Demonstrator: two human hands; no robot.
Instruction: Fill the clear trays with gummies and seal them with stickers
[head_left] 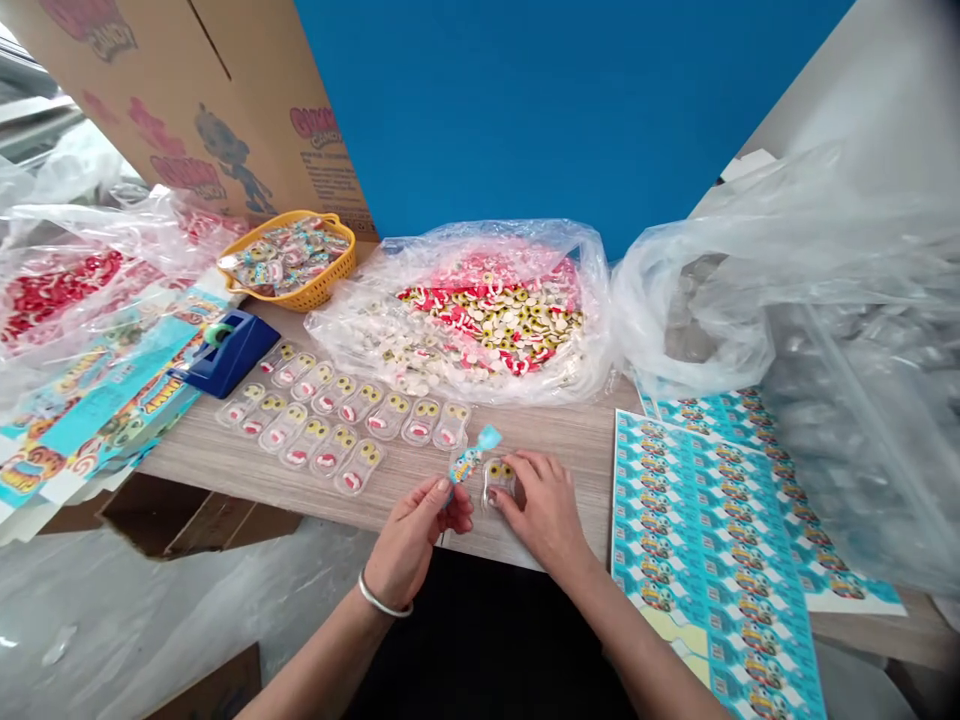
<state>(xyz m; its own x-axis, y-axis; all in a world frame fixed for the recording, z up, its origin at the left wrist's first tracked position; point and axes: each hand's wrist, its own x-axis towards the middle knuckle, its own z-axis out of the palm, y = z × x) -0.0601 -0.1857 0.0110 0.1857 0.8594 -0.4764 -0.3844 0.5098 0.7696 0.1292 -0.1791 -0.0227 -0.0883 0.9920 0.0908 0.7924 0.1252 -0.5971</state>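
Note:
My left hand (421,525) pinches a blue printed label (466,464) between thumb and fingertips, its light blue end pointing up and right. Beside it, my right hand (546,505) grips a small clear plastic candy pack (496,472) on the table, thumb on the near side and fingers curled over its right edge. Yellow-green eye-shaped candies show in that pack; my thumb covers its lower part. To the left lie two rows of similar clear packs (358,467), each with eye candies and a red-and-white mouth candy. Sheets of blue labels (667,500) lie right of my right hand.
An open plastic bag of loose candies (510,320) lies behind the packs. A yellow basket (330,270) with filled packs, a blue tape dispenser (229,355) and flat printed cardboard (97,380) stand left. Plastic bags (847,400) crowd the right. A blue panel (510,110) rises behind.

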